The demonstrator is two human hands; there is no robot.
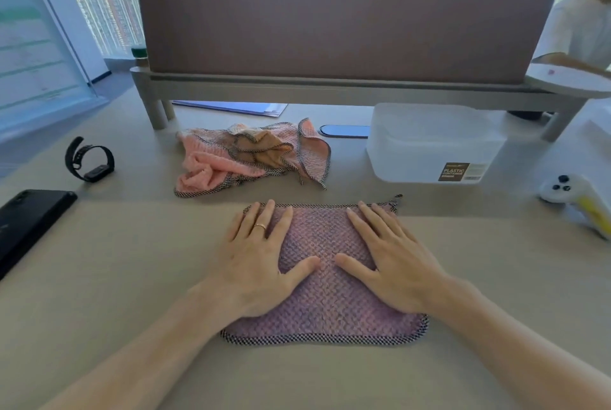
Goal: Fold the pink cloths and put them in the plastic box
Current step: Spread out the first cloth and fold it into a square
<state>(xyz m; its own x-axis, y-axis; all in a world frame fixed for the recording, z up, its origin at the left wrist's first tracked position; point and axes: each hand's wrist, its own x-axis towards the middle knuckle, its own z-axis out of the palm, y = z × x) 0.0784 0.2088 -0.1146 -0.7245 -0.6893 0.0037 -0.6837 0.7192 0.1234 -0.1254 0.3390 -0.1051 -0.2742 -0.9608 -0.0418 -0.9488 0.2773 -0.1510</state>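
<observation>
Left hand [254, 257] and right hand [393, 257] are lying open, palms flat, pressing the near pink cloth [325, 297]; crumpled cloths [251, 155] are sitting farther back, plastic box [433, 145] far right.

High-rise office: desk divider [344, 19], city skyline windows [99, 6]

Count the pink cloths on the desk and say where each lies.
At least 2: one flat cloth under both hands, and a crumpled pile behind it, left of the plastic box. The pile may hold several cloths.
</observation>
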